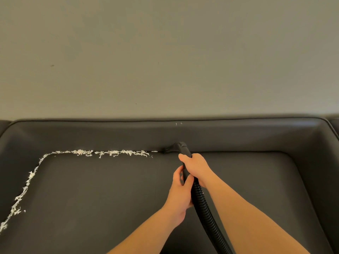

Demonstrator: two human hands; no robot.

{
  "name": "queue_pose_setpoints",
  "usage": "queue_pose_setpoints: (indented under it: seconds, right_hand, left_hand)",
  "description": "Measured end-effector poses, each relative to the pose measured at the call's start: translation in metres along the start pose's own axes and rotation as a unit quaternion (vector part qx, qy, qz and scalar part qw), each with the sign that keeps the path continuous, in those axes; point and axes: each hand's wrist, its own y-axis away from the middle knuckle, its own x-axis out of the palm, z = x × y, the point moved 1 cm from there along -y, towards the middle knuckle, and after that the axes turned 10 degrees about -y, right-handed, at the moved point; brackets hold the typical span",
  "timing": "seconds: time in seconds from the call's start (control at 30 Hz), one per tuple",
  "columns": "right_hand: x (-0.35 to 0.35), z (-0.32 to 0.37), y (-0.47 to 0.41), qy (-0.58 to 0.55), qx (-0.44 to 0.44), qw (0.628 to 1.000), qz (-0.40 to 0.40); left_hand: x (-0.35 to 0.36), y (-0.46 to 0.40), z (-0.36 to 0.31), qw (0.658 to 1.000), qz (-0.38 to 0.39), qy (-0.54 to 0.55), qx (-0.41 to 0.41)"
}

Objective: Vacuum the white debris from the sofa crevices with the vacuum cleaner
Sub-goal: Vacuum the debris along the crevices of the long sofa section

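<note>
A black vacuum nozzle (171, 148) lies in the back crevice of a dark leather sofa (91, 189), its tip pointing left. My right hand (197, 165) grips the black handle just behind the nozzle. My left hand (180, 191) holds the same handle lower down, where the ribbed black hose (205, 211) begins. White shredded debris (110, 153) lines the back crevice left of the nozzle, and more white debris (23, 193) runs down the left side crevice. The crevice right of the nozzle shows no debris.
A plain grey wall (165, 52) rises behind the sofa. Two tiny white flecks (178, 123) sit on top of the backrest. The right armrest (319, 162) curves round the seat cushion. The hose trails off the bottom edge of the view.
</note>
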Motion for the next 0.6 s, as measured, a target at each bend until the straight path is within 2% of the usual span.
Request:
queue_pose_setpoints:
  seconds: [0.27, 0.6]
  right_hand:
    - [0.012, -0.018, 0.020, 0.005, -0.021, 1.000, 0.010]
    - [0.024, -0.007, 0.009, 0.042, -0.027, 0.998, 0.025]
  left_hand:
    - [-0.009, 0.025, 0.023, 1.000, -0.020, 0.005, 0.010]
    - [-0.018, 0.018, 0.018, 0.999, -0.033, 0.028, 0.020]
